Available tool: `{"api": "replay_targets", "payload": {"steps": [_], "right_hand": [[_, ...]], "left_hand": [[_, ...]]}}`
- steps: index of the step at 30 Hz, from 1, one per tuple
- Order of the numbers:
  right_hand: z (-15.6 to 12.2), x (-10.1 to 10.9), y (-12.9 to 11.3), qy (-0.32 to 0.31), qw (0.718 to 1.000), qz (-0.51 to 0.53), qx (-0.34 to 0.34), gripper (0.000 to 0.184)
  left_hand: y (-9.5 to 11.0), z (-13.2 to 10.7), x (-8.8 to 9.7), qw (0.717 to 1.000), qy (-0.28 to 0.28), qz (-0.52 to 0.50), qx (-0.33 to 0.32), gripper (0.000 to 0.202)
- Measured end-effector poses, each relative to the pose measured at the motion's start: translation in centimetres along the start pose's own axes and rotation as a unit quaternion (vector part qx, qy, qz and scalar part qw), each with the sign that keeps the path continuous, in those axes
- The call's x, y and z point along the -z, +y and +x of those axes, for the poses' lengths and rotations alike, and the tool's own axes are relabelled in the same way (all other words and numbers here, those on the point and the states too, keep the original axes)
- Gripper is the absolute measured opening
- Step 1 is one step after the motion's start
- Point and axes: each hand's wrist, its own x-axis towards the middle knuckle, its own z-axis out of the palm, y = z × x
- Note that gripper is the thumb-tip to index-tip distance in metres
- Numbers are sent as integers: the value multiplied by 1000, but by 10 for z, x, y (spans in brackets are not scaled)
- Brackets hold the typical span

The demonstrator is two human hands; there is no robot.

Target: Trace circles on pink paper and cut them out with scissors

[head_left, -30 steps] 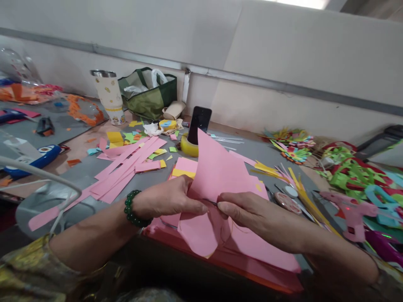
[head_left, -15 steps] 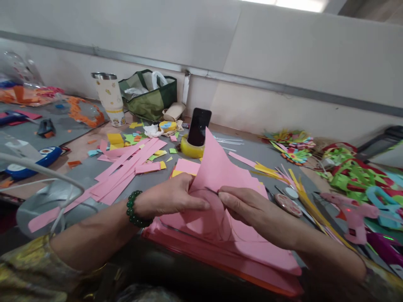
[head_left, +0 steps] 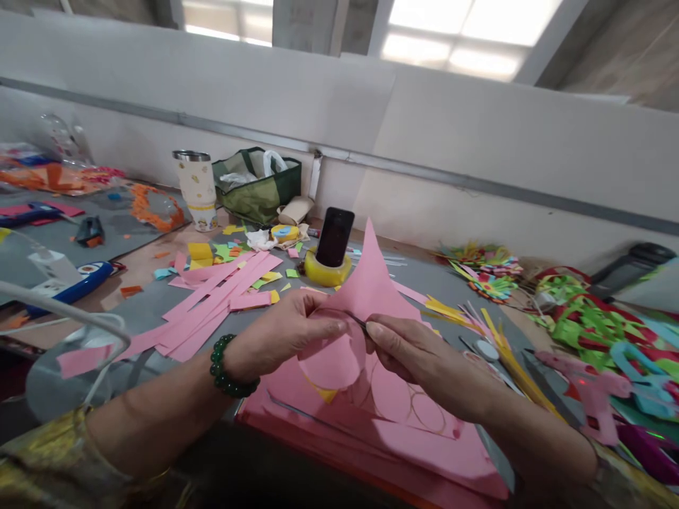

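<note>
While the left hand (head_left: 289, 332) pinches a pink paper (head_left: 339, 360) between thumb and fingers, the right hand (head_left: 411, 346) is closed around a slim dark blade (head_left: 356, 322) that meets the paper's edge. The paper is raised between the hands, above a stack (head_left: 424, 452) of pink sheets at the near edge of the table; its pointed corner stands up behind the fingers, and a rounded flap hangs below the left thumb.

The left thumb lies close to the blade, so a slip could nick it. The raised corner looks floppy; if it sagged or twisted, the edge might come out ragged or off its curve.

The blade's handle is hidden in the right hand, so whether it belongs to scissors is hard to tell. The left fingertips are out of sight behind the paper, and shadow darkens the table's near side.
</note>
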Motion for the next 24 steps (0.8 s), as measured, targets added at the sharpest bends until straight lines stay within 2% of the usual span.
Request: {"api": "replay_targets", "payload": {"steps": [7, 12, 18, 24], "right_hand": [[-2, 2, -4, 4, 1000, 16, -3, 36], [-3, 2, -5, 4, 1000, 22, 10, 36], [-1, 0, -5, 19, 1000, 1, 19, 37], [-3, 2, -8, 21, 998, -58, 25, 36]], "left_hand": [[4, 3, 5, 997, -66, -10, -41, 19], [7, 3, 6, 996, -79, 10, -36, 16], [13, 3, 5, 991, -124, 14, -52, 18], [18, 8, 8, 981, -166, 74, -74, 18]]}}
